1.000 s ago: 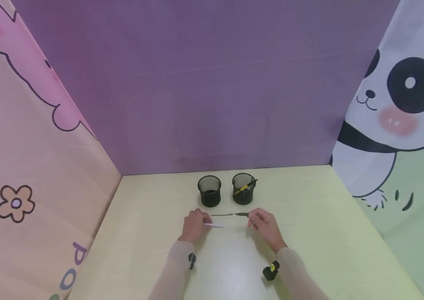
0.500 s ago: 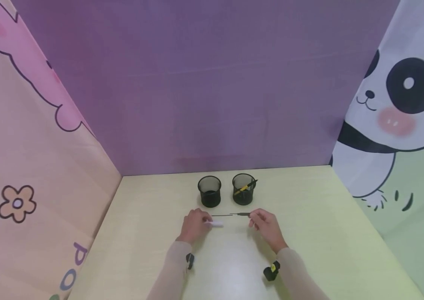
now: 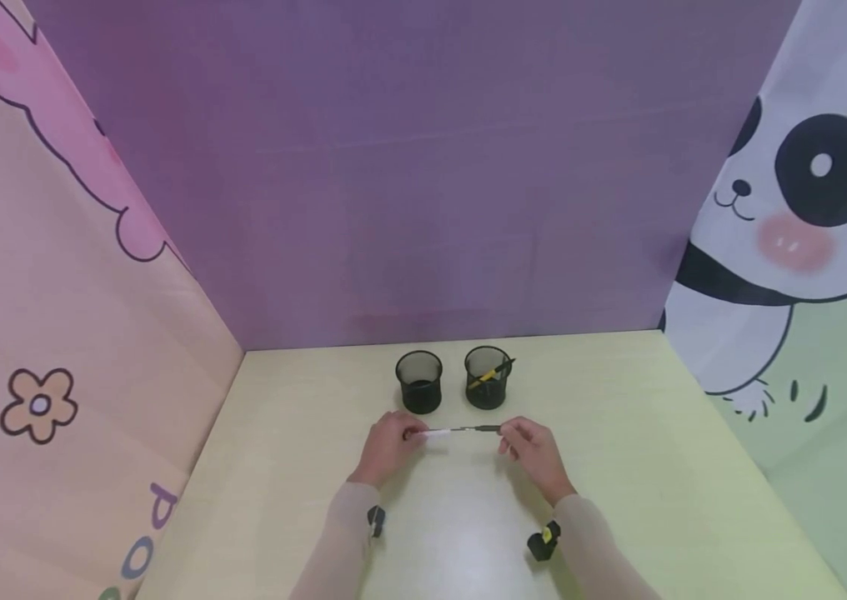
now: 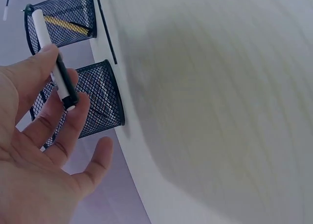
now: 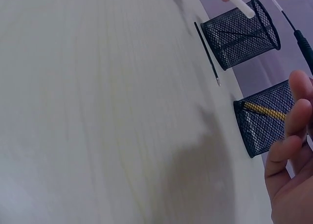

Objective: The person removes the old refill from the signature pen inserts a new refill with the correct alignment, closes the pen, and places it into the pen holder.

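Note:
In the head view, my left hand (image 3: pixel 388 450) pinches a white and black marker (image 4: pixel 61 81) between thumb and fingers, its white end toward the right hand. My right hand (image 3: pixel 534 454) holds a slim tool (image 5: pixel 303 44) with a dark grip, thin shaft and pale tip, pointing left. The right thumb is mostly out of frame in the right wrist view. Marker and slim tool lie almost in one line in the head view. On the table, a thin dark rod (image 5: pixel 207 53) with a silvery tip, like a pen refill, lies before the left mesh pen holder (image 3: pixel 419 398).
Beside that holder, a second black mesh pen holder (image 3: pixel 485 397) contains a yellow and black pen-like stick (image 3: pixel 487 377) leaning to the right. Both stand near the back of the pale table (image 3: pixel 288 417), in front of a purple wall (image 3: pixel 423 208). Printed side panels flank the table.
My left hand has shifted slightly away from me and tilted the marker, bringing it level with the slim tool. The right hand has hardly moved.

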Motion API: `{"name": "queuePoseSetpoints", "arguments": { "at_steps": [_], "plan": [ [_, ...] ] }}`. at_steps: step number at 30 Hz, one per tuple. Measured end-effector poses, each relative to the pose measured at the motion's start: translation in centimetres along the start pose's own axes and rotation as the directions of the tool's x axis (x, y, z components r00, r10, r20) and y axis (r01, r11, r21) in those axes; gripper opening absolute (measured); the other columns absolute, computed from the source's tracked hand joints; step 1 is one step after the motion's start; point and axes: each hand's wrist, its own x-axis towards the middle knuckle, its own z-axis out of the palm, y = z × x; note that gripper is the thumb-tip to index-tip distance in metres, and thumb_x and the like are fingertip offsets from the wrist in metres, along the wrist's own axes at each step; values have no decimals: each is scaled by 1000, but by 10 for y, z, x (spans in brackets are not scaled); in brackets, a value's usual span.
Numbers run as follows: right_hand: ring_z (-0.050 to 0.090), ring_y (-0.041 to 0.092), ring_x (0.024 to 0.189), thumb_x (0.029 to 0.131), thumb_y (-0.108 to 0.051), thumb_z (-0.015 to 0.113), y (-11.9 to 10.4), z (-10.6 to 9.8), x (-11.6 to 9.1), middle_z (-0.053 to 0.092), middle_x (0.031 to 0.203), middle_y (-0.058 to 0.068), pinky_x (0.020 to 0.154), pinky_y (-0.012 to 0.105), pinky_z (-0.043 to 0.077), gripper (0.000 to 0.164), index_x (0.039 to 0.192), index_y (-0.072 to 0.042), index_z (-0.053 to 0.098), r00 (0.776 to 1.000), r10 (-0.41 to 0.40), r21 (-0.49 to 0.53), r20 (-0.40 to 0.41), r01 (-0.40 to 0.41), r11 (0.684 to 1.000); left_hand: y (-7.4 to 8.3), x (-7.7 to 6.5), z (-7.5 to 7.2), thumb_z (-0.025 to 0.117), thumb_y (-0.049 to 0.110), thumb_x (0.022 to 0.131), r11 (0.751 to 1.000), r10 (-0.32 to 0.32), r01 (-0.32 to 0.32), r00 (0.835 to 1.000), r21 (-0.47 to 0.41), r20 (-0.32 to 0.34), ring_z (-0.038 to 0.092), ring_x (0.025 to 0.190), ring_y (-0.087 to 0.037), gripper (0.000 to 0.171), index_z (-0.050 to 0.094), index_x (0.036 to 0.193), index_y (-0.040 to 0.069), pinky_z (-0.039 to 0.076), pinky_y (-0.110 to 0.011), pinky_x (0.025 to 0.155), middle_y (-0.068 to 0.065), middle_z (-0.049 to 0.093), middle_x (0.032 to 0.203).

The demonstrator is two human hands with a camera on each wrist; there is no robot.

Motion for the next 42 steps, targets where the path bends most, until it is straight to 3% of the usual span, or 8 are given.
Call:
{"name": "queuePoseSetpoints", "arguments": {
  "at_steps": [12, 28, 42],
  "plan": [
    [55, 20, 69, 101, -13, 59, -1, -1, 0, 67, 75, 3, 63, 27, 45, 17, 103, 1, 69, 999, 6, -47, -38, -8, 999, 1, 2, -1, 77, 19, 90, 999, 43, -43, 998, 0, -52, 54, 81, -9, 9, 80, 99, 18, 43, -27, 74, 5, 71, 89],
    [55, 20, 69, 101, -13, 60, 2, 0, 3, 67, 75, 3, 61, 27, 44, 16, 101, -1, 70, 998, 4, -63, -57, -7, 998, 5, 4, -2, 77, 20, 90, 997, 74, -75, 996, -15, -56, 55, 80, -11, 10, 80, 100, 18, 42, -25, 73, 5, 68, 84],
    [55, 18, 68, 101, -16, 60, 3, 2, 3, 67, 75, 2, 62, 27, 45, 18, 103, -1, 69, 998, 26, -57, -55, -29, 998, 8, 6, 3, 78, 19, 90, 998, 58, -58, 998, -4, -25, 55, 82, -8, 12, 80, 101, 20, 44, -27, 76, 7, 67, 86]
  ]
}}
